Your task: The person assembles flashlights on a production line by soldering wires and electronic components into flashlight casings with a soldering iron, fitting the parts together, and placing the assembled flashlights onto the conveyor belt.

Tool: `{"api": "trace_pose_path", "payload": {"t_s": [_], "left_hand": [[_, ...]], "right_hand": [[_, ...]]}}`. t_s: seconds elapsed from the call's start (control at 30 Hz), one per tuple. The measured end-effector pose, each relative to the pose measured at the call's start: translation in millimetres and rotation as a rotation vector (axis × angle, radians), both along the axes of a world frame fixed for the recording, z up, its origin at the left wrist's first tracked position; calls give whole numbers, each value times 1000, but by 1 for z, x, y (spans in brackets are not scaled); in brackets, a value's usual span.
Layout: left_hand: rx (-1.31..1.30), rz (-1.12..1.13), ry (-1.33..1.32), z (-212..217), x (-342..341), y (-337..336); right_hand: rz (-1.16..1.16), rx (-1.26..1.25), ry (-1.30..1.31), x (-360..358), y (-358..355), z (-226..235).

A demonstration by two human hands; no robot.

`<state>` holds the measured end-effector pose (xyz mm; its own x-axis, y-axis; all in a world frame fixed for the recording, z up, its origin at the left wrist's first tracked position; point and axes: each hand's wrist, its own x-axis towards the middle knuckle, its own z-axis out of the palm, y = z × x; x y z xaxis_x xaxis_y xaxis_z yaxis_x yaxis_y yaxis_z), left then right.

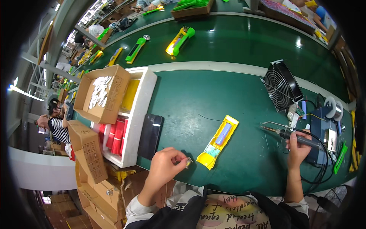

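My left hand (pixel 167 165) pinches a small silvery part with a yellow middle (pixel 188 163) between thumb and fingertips, just above the bench. In my right hand (pixel 298 149) is a soldering iron (pixel 284 134), gripped by its dark handle with the metal tip pointing left. Between my hands lies an opened yellow torch housing (pixel 209 160), slanted on the green bench. A purple battery cell (pixel 223 133) sits inside it, with a pale green circuit board (pixel 212 150) lower down. One thin dark wire reaches out from the housing's upper left side.
A black fan (pixel 280 86) stands at the far right, beside a blue soldering station (pixel 322 131) and a solder spool (pixel 334 110). On the left are a dark phone (pixel 151 135), a white foam box (pixel 142 95) and cardboard boxes (pixel 85 147). Green-yellow torches (pixel 183 42) lie beyond the ledge.
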<state>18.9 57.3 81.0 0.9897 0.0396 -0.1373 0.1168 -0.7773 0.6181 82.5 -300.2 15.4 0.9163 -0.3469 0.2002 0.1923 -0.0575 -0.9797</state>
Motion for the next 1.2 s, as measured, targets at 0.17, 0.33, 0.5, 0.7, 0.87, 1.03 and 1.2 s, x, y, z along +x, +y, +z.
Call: {"api": "trace_pose_path", "payload": {"t_s": [0.17,0.33,0.5,0.7,0.87,1.03,1.2], "left_hand": [[-352,143,-75,-32,9,-21],[-321,113,-317,-59,7,-24],[-486,268,-296,-66,3,-35],[-597,265,-375,-79,3,-44],[-722,275,-426,-87,-3,-49],[-566,214,-544,-86,-7,-40],[-267,83,-584,-73,-8,-41]], "right_hand": [[-22,-35,-41,2,3,3],[-49,-122,-40,0,1,0],[-50,-145,-58,2,1,-3],[-44,-150,-37,1,1,1],[-6,-147,-68,3,5,0],[-33,-127,-68,1,6,2],[-32,-131,-80,0,7,0]]}}
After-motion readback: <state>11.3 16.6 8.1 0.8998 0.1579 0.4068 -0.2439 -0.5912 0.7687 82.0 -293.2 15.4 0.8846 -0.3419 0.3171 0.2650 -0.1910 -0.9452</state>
